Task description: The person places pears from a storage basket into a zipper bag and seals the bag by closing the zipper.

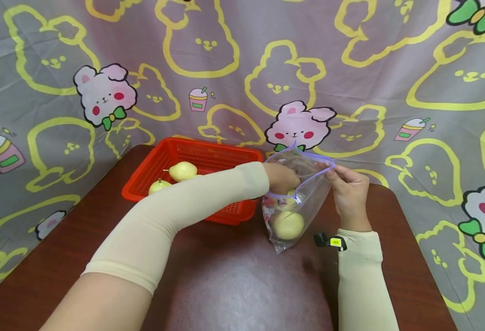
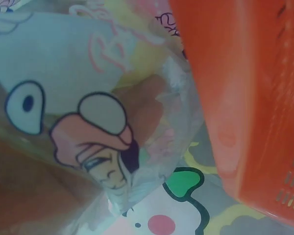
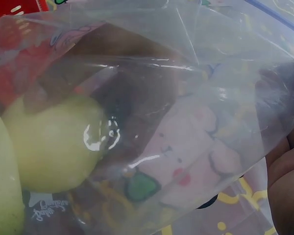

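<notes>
My left hand (image 1: 283, 178) is inside the mouth of a clear zip bag (image 1: 308, 209) with a purple zip edge. Through the film in the right wrist view, its fingers hold a pale yellow pear (image 3: 59, 142) from above. Another pear (image 1: 288, 225) lies lower in the bag. My right hand (image 1: 350, 193) pinches the bag's rim at the right and keeps the mouth spread. Printed cartoon figures on the film partly hide the left hand in the left wrist view.
A red slotted basket (image 1: 143, 174) stands to the left of the bag, with several pears such as this pear (image 1: 183, 171) in it. My left forearm crosses over its front. Below lies a dark wooden table (image 1: 234, 280); a patterned curtain (image 1: 226, 92) hangs behind.
</notes>
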Demonstrator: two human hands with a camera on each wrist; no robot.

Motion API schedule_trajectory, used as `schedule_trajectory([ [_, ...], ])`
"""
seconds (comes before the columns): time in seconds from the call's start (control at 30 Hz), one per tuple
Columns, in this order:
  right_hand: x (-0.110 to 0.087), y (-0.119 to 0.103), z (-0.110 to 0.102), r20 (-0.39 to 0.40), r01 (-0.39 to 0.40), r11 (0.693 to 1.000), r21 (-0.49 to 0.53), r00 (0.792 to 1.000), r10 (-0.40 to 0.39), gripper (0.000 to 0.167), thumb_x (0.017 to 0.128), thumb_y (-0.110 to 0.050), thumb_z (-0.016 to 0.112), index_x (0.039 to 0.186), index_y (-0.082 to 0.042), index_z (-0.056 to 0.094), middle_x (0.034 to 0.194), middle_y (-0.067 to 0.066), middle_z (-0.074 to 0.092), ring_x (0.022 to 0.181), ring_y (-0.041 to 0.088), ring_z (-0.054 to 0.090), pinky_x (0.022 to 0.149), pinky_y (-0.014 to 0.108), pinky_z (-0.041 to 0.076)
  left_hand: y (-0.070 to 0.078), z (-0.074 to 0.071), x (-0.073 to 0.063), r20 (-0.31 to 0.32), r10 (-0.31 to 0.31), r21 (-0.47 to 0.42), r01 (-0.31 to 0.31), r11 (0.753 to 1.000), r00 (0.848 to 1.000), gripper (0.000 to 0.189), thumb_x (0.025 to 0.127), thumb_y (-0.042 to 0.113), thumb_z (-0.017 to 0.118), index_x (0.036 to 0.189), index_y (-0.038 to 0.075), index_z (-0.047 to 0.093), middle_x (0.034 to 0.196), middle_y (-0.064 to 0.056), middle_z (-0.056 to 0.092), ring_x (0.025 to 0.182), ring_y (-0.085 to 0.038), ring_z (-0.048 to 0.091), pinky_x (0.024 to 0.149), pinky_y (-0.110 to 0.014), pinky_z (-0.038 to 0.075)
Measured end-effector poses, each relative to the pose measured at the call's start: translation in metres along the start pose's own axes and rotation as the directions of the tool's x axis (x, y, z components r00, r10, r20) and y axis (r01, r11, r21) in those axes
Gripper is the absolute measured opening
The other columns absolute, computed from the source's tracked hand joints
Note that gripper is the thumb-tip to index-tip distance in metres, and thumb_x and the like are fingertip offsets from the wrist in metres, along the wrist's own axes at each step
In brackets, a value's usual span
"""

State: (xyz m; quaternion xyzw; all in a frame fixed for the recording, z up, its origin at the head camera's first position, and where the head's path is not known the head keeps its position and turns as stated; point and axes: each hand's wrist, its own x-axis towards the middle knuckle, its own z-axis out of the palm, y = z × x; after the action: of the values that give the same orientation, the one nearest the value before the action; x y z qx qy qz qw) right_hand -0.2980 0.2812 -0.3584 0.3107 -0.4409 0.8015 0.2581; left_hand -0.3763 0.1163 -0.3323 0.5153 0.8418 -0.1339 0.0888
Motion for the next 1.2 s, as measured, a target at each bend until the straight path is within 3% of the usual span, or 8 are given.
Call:
schedule_trajectory([
  [0.27,-0.001,-0.001,0.0,0.026,-0.015,0.997,-0.074,1.0,0.017,0.017,0.086,0.021,0.058,0.102,0.024,0.062,0.094,0.028,0.068,0.09,0.032,0.07,0.084,0.035,0.053,0.003,0.004,0.003,0.039,-0.019,-0.008,0.02,1.0,0.999,0.016,0.089,0.015,0.062,0.104,0.015,0.066,0.112,-0.004,0.066,0.101,-0.02,0.059,0.093,-0.036,0.044],
  [0.73,-0.001,0.0,-0.001,0.044,-0.01,0.991,-0.13,0.999,0.016,0.018,0.085,0.019,0.061,0.102,0.022,0.064,0.096,0.025,0.069,0.092,0.031,0.07,0.085,0.035,0.052,0.006,0.011,0.009,0.113,-0.058,-0.011,0.06,0.998,0.992,0.025,0.092,0.011,0.055,0.115,0.014,0.063,0.118,-0.007,0.063,0.108,-0.021,0.058,0.097,-0.037,0.042],
  [1.2,-0.001,-0.002,-0.001,0.031,-0.034,0.988,-0.153,0.999,0.039,0.018,0.085,0.016,0.064,0.102,0.023,0.063,0.095,0.025,0.07,0.091,0.03,0.07,0.084,0.033,0.053,0.009,0.013,0.01,0.166,-0.12,0.026,0.117,0.993,0.979,0.033,0.093,0.016,0.054,0.126,0.017,0.059,0.132,-0.008,0.055,0.119,-0.023,0.051,0.103,-0.048,0.037],
])
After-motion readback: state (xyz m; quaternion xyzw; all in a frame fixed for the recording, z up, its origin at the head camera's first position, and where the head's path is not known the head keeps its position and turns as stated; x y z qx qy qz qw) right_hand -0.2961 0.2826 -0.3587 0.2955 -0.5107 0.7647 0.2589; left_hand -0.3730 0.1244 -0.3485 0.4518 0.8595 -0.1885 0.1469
